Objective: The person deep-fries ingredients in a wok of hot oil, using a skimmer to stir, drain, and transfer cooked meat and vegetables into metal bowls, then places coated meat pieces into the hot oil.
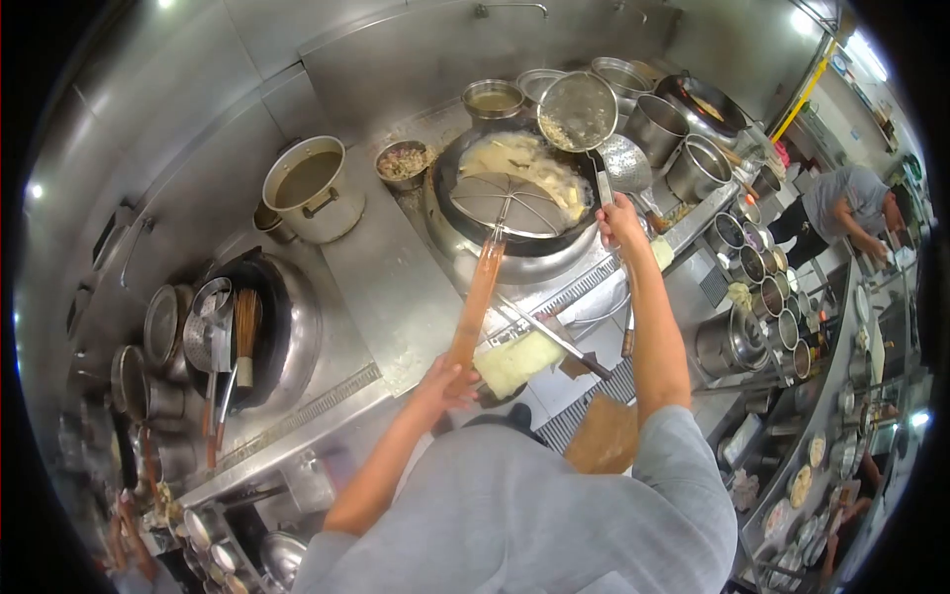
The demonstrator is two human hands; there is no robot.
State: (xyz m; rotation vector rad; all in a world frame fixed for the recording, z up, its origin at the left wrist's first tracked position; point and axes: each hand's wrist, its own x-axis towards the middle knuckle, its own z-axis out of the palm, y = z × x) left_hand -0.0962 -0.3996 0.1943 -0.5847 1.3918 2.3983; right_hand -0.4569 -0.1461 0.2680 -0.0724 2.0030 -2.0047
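Head view: left grip closed round the wooden handle of a wide skimmer — long axis runs away from the body, leaning right, mesh end over the dark wok. Right grip closed on a sieve — pointing away, slightly left, near the wok's far-right rim.

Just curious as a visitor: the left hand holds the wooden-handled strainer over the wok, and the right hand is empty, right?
The right hand isn't empty: the head view shows it holding a mesh sieve. The rest stands.
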